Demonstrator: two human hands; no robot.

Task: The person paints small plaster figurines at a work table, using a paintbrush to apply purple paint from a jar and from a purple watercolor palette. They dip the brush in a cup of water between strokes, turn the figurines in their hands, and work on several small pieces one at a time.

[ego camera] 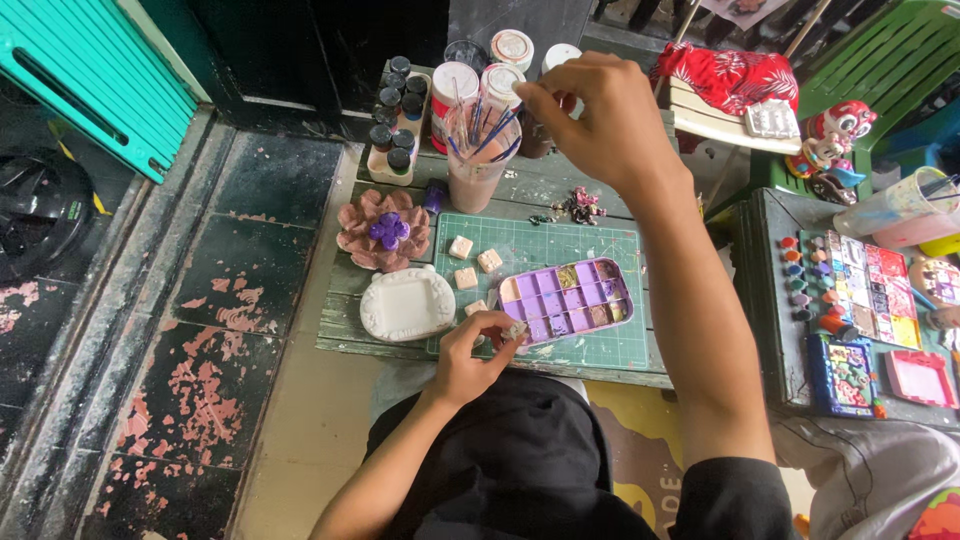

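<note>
On the low green surface (pixel 350 340), near its front edge, left hand (pixel 478 350) pinches a small pale square piece (pixel 515 328) between thumb and fingertips. Piece sits at the tip of the hand, just beside the near-left corner of a purple compartment palette (pixel 565 300); whether it touches the palette cannot be told.

Right hand (pixel 600 120) is raised over the back of the surface, fingers drawn together at the tops of the brushes (pixel 490 130) standing in a clear cup (pixel 475 170). Fingertips appear closed on one brush handle, though the exact contact is too small to confirm. The two hands are well apart, with the cutting mat (pixel 560 245) between them.

On the mat: three more small pale square pieces (pixel 470 262), loose, left of the palette. A white moulded frame (pixel 407 303) lies just left of the left hand. Behind it, a pink flower-shaped piece (pixel 385 232) with a purple centre.

Back of surface: a tray of small dark-capped paint bottles (pixel 395 120) and several white-lidded jars (pixel 455 85), near the cup. A cluster of tiny dark bits (pixel 575 208) lies on the wood below the right hand.

To the right, a separate dark stand (pixel 770 300) carries paint pots and painted tiles.
</note>
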